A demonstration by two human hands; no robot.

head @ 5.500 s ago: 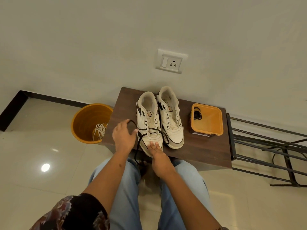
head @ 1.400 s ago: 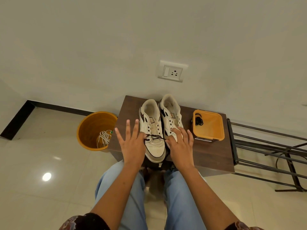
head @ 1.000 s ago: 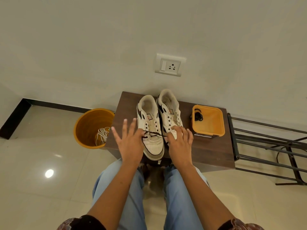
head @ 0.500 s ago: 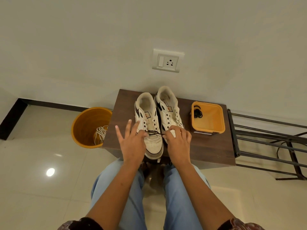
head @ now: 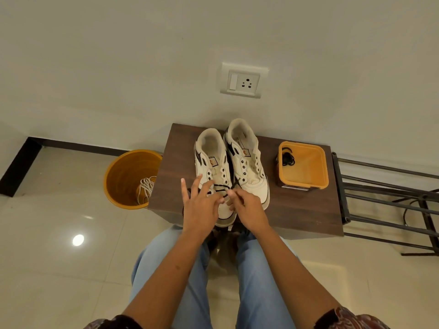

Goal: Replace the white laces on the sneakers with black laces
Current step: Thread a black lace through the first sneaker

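Two white sneakers, the left sneaker [head: 212,162] and right sneaker [head: 247,160], stand side by side at frame centre, toes toward the bottom; a black lace [head: 222,186] crosses the left one's lowest eyelets. White laces [head: 145,189] lie bunched at centre left; a spare black lace [head: 288,159] lies coiled at centre right.

Both forearms come up from the bottom edge and angle in toward each other, so the hands meet pretty much in the middle. Left hand [head: 200,205] is palm down with the fingers [head: 184,187] spread and mostly straight, pointing toward the far side, thumb side tucked in to the right. Right hand [head: 247,207] sits just beside it, nearly touching, fingers curled in with the tips bunched toward the left hand, pinching the black lace [head: 222,187]. Wrists are fairly straight. Patterned sleeves [head: 351,320] show at the near corners, and legs in light blue jeans [head: 261,293] run under the arms.
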